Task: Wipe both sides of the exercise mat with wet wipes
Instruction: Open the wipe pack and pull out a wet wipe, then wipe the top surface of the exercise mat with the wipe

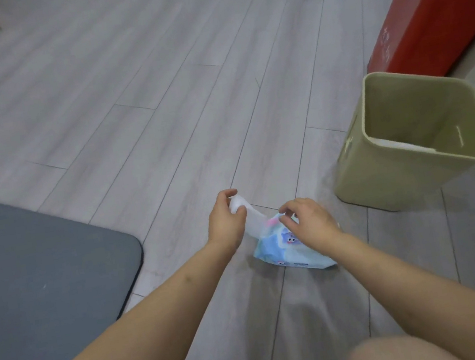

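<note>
From where I'm watching, one beige bin (405, 150) stands on the grey plank floor (155, 99) just right of the hands, with one tall red box (432, 2) behind it. One dark grey exercise mat (42, 273) lies flat at the left, apart from everything else. One blue wet wipes pack (285, 253) sits on the floor between mat and bin. Left hand (227, 219) pinches one white wipe (250, 219) coming out of the pack; right hand (308, 221) has its grip curled on the pack's top.
</note>
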Action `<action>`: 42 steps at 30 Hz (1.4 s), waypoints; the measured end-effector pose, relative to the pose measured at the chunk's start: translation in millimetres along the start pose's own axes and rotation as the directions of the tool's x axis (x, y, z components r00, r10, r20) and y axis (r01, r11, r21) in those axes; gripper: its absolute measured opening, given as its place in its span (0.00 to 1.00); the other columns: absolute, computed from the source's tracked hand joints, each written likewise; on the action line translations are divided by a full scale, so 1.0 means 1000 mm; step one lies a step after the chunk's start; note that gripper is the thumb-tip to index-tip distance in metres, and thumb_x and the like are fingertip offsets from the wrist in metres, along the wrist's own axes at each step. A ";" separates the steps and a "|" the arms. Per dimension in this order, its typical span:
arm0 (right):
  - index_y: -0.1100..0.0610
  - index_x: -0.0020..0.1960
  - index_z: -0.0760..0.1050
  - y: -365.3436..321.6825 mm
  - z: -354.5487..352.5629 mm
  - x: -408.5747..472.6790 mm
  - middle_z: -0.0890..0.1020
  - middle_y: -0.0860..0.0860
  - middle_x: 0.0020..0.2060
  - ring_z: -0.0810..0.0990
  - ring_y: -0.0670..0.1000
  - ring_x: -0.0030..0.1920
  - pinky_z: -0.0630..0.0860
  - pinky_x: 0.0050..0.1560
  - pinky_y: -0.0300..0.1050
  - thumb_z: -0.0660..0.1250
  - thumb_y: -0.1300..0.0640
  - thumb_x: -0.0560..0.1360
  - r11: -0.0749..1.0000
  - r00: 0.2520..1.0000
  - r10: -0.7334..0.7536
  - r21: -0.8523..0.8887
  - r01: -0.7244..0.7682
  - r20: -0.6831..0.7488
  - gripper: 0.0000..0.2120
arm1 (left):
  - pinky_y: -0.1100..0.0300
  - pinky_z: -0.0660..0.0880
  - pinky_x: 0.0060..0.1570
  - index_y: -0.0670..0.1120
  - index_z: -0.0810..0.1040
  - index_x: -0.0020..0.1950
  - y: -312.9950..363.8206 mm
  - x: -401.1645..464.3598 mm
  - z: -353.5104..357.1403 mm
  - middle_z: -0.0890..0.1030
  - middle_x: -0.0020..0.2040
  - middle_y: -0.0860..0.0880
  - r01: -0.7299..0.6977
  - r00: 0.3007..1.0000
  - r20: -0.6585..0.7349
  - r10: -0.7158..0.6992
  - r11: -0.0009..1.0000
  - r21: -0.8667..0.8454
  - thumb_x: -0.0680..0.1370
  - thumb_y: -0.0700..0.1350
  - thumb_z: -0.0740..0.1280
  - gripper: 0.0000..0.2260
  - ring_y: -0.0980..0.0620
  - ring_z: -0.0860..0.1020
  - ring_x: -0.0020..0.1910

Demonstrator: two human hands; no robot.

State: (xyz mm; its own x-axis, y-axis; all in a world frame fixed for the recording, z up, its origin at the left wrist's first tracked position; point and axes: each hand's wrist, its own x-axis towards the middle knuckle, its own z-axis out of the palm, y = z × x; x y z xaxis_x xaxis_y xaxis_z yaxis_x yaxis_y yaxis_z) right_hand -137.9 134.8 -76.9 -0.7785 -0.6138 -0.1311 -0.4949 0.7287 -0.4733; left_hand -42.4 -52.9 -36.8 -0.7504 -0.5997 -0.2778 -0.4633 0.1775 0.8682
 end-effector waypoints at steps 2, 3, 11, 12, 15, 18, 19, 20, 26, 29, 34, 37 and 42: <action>0.49 0.65 0.78 -0.023 -0.014 0.013 0.80 0.43 0.54 0.77 0.48 0.60 0.73 0.64 0.50 0.67 0.47 0.81 0.987 0.995 -0.100 0.133 0.095 0.028 0.14 | 0.63 0.75 0.46 0.54 0.73 0.67 0.009 -0.003 -0.012 0.78 0.59 0.52 -0.001 0.999 -0.043 -0.002 0.998 -0.059 0.79 0.40 0.63 0.18 0.51 0.79 0.54; 0.48 0.67 0.76 -0.036 -0.021 0.020 0.80 0.43 0.56 0.76 0.47 0.60 0.72 0.64 0.47 0.68 0.46 0.81 0.975 0.986 -0.151 0.174 0.137 0.069 0.16 | 0.60 0.77 0.49 0.54 0.73 0.67 0.014 -0.004 -0.019 0.79 0.59 0.52 0.004 0.998 -0.061 -0.010 0.995 -0.100 0.78 0.40 0.64 0.18 0.52 0.79 0.54; 0.46 0.60 0.80 -0.160 -0.036 0.062 0.85 0.46 0.49 0.82 0.45 0.50 0.78 0.51 0.43 0.65 0.46 0.82 0.811 0.955 -0.249 0.573 0.116 0.160 0.10 | 0.58 0.79 0.55 0.52 0.74 0.66 0.047 -0.030 -0.109 0.79 0.58 0.52 -0.043 0.975 -0.219 -0.031 0.944 -0.327 0.78 0.38 0.67 0.18 0.52 0.80 0.56; 0.47 0.57 0.81 -0.178 -0.034 0.063 0.85 0.47 0.46 0.82 0.48 0.48 0.78 0.50 0.46 0.65 0.47 0.83 0.790 0.952 -0.266 0.600 0.127 0.150 0.09 | 0.58 0.79 0.55 0.53 0.75 0.65 0.047 -0.034 -0.124 0.79 0.59 0.52 -0.061 0.967 -0.254 -0.023 0.947 -0.316 0.77 0.39 0.67 0.18 0.53 0.80 0.56; 0.51 0.51 0.82 -0.229 -0.026 0.061 0.81 0.49 0.39 0.77 0.46 0.39 0.75 0.42 0.43 0.66 0.51 0.82 0.760 0.940 -0.307 0.632 0.149 0.148 0.07 | 0.60 0.77 0.55 0.53 0.75 0.64 0.041 -0.051 -0.171 0.79 0.58 0.52 -0.081 0.940 -0.341 -0.014 0.962 -0.262 0.77 0.40 0.70 0.18 0.54 0.79 0.56; 0.54 0.48 0.80 -0.276 -0.018 0.051 0.76 0.47 0.35 0.72 0.45 0.35 0.70 0.37 0.41 0.67 0.54 0.82 0.721 0.932 -0.331 0.677 0.148 0.148 0.06 | 0.65 0.75 0.49 0.51 0.77 0.63 0.027 -0.070 -0.215 0.80 0.54 0.49 -0.073 0.925 -0.378 -0.023 0.968 -0.238 0.76 0.40 0.73 0.17 0.54 0.79 0.50; 0.55 0.48 0.79 -0.290 -0.016 0.047 0.75 0.47 0.35 0.71 0.45 0.35 0.70 0.37 0.41 0.66 0.55 0.82 0.702 0.926 -0.344 0.698 0.145 0.153 0.06 | 0.67 0.75 0.47 0.49 0.77 0.63 0.022 -0.078 -0.230 0.80 0.52 0.49 -0.060 0.920 -0.391 -0.037 0.971 -0.233 0.77 0.41 0.73 0.15 0.55 0.79 0.48; 0.55 0.48 0.78 -0.302 -0.013 0.043 0.75 0.48 0.35 0.71 0.46 0.35 0.69 0.36 0.41 0.66 0.55 0.82 0.689 0.920 -0.361 0.708 0.155 0.150 0.06 | 0.67 0.75 0.46 0.49 0.79 0.62 0.016 -0.085 -0.244 0.81 0.51 0.48 -0.050 0.913 -0.405 -0.048 0.973 -0.227 0.77 0.42 0.73 0.13 0.55 0.80 0.47; 0.50 0.49 0.82 -0.366 -0.002 0.019 0.83 0.51 0.42 0.78 0.50 0.40 0.75 0.43 0.46 0.69 0.54 0.80 0.694 0.926 -0.362 0.695 0.191 0.107 0.03 | 0.64 0.74 0.42 0.47 0.83 0.47 -0.011 -0.114 -0.330 0.85 0.44 0.50 -0.028 0.887 -0.459 -0.045 0.988 -0.152 0.78 0.47 0.72 0.04 0.59 0.79 0.40; 0.48 0.48 0.82 -0.405 0.001 0.005 0.85 0.49 0.44 0.82 0.52 0.44 0.78 0.46 0.49 0.73 0.54 0.77 0.663 0.953 -0.296 0.732 0.158 0.063 0.01 | 0.67 0.74 0.39 0.45 0.81 0.48 -0.015 -0.122 -0.372 0.83 0.44 0.50 -0.076 0.883 -0.468 -0.030 0.976 -0.205 0.77 0.45 0.73 0.04 0.58 0.78 0.39; 0.52 0.43 0.79 -0.473 0.016 -0.007 0.82 0.51 0.38 0.78 0.50 0.39 0.75 0.43 0.50 0.74 0.53 0.76 0.681 0.976 -0.216 0.720 0.133 0.024 0.05 | 0.61 0.71 0.39 0.45 0.79 0.46 -0.024 -0.125 -0.435 0.82 0.43 0.50 -0.067 0.870 -0.491 -0.047 0.975 -0.211 0.78 0.48 0.70 0.07 0.55 0.76 0.39; 0.57 0.42 0.79 -0.517 0.024 -0.015 0.78 0.48 0.34 0.74 0.48 0.37 0.72 0.41 0.47 0.72 0.53 0.78 0.706 0.980 -0.197 0.695 0.135 0.010 0.09 | 0.61 0.68 0.36 0.46 0.76 0.40 -0.039 -0.131 -0.476 0.78 0.37 0.52 -0.055 0.864 -0.501 -0.042 0.983 -0.178 0.79 0.51 0.69 0.12 0.55 0.73 0.37; 0.59 0.38 0.77 -0.580 0.043 -0.020 0.73 0.47 0.30 0.69 0.48 0.34 0.66 0.37 0.47 0.68 0.50 0.81 0.796 0.969 -0.249 0.568 0.208 -0.007 0.17 | 0.57 0.66 0.35 0.47 0.76 0.35 -0.070 -0.140 -0.544 0.75 0.32 0.53 -0.055 0.864 -0.502 -0.027 0.987 -0.148 0.79 0.54 0.69 0.16 0.53 0.71 0.35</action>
State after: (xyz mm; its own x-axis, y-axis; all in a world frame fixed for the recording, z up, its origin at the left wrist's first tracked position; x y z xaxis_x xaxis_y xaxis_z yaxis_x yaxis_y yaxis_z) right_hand 181.9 -288.6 163.0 -0.6336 -0.7737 -0.0034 -0.3371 0.2799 -0.8989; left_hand 351.6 -405.3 164.8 -0.3992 -0.9151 -0.0570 -0.3461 0.0928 0.9336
